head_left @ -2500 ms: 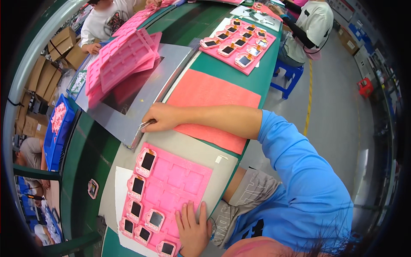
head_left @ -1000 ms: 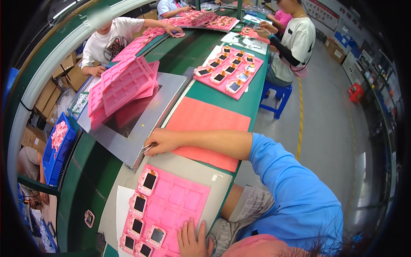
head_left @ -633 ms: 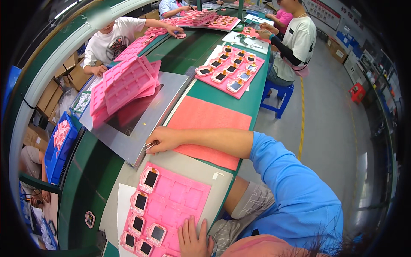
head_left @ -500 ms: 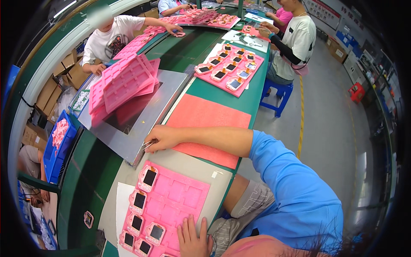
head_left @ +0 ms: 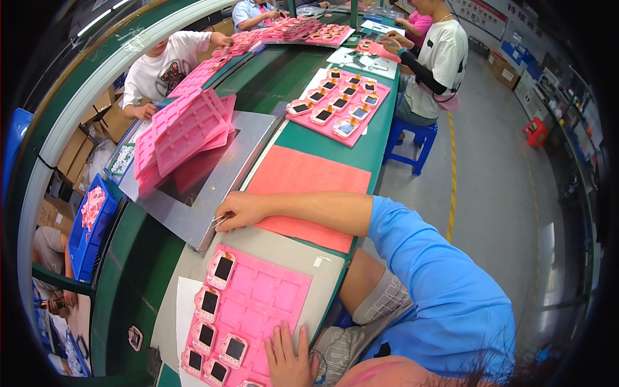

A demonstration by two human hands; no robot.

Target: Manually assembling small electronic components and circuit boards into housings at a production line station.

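My right hand (head_left: 240,210) is closed around a pair of metal tweezers (head_left: 223,218), beside the corner of a grey metal-framed panel (head_left: 233,169). My left hand (head_left: 290,357) lies flat with fingers extended, on the near edge of a pink moulded tray (head_left: 265,290). Along the tray's left side and lower end sit several pink-framed devices with dark screens (head_left: 221,269); its other pockets hold nothing. The tray rests on a beige board (head_left: 316,255), partly over a white sheet (head_left: 186,302).
Stacked pink trays (head_left: 193,129) lean on the grey panel. A coral foam mat (head_left: 309,184) lies under my right forearm. Beyond it is a filled device tray (head_left: 353,132). A green conveyor (head_left: 138,277) runs alongside, with one loose device (head_left: 135,338). Co-workers sit farther along.
The view has shifted slightly. A co-worker's hand at the far left has drawn back from a pink piece on the conveyor toward the trays. My hands keep their places.
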